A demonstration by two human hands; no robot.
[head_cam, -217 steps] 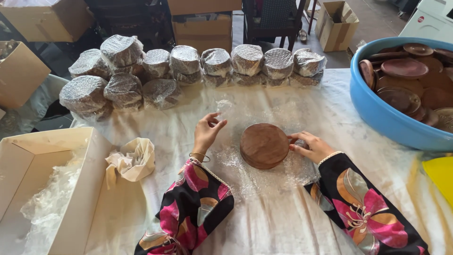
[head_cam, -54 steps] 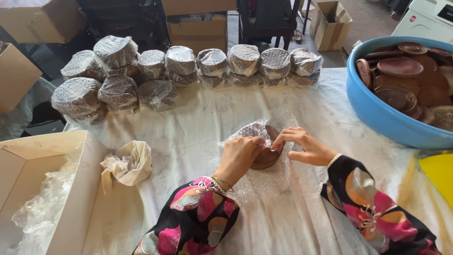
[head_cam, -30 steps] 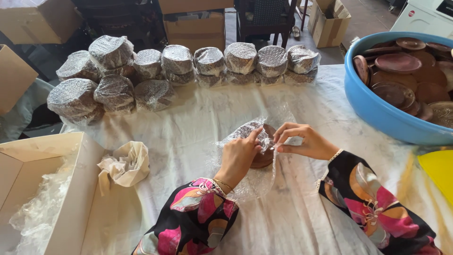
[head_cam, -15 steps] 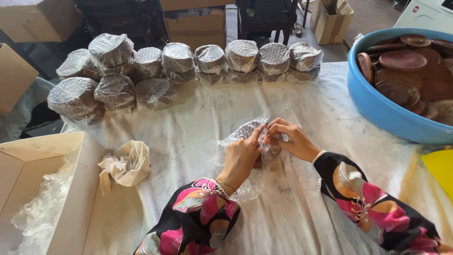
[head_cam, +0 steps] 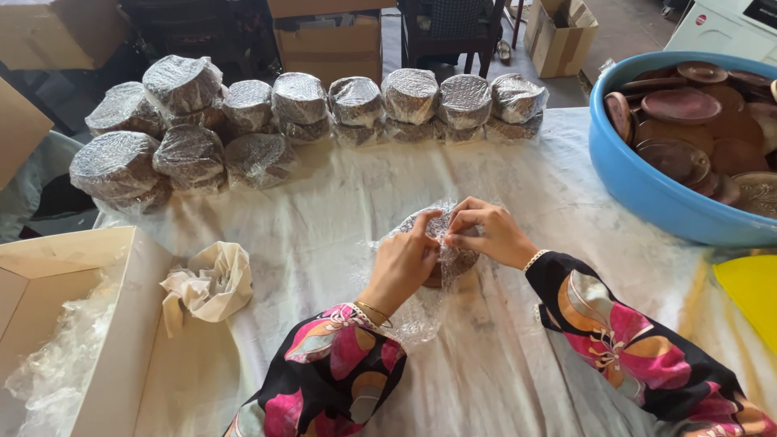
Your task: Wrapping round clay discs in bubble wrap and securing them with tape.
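Note:
A round brown disc (head_cam: 450, 260) lies on the white cloth of the table (head_cam: 324, 210), partly covered by a sheet of bubble wrap (head_cam: 413, 320). My left hand (head_cam: 402, 263) presses the wrap down on the disc's left side. My right hand (head_cam: 486, 233) pinches a fold of the wrap over the top of the disc. Both hands touch each other at the fingertips. Most of the disc is hidden under hands and wrap.
Several wrapped discs (head_cam: 299, 109) stand in rows along the far edge. A blue tub (head_cam: 647, 190) of bare brown discs is at right. A cardboard box (head_cam: 97, 324) with plastic sits at left, a crumpled cloth (head_cam: 210, 279) beside it. A yellow object (head_cam: 749, 295) lies at right.
The disc lay bare on the wrap at first. Both hands have since folded the bubble wrap over it, and the right hand moved in from the disc's right edge to its top.

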